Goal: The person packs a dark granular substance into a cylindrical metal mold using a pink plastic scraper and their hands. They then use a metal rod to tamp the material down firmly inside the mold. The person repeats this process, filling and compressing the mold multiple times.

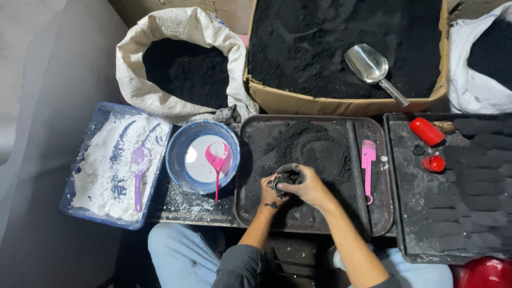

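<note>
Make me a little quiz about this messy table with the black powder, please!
1. True or false: the metal scoop lies in the cardboard box of black powder.
2. Which spoon rests in the blue bowl? A) purple spoon B) pink spoon C) metal scoop
3. Fill in: both hands, left hand and right hand, are pressed together around a dark lump over the ______ tray.

Key: 1 true. 2 B, the pink spoon; the purple spoon lies in the white powder of the blue tray. 3 black.
</note>
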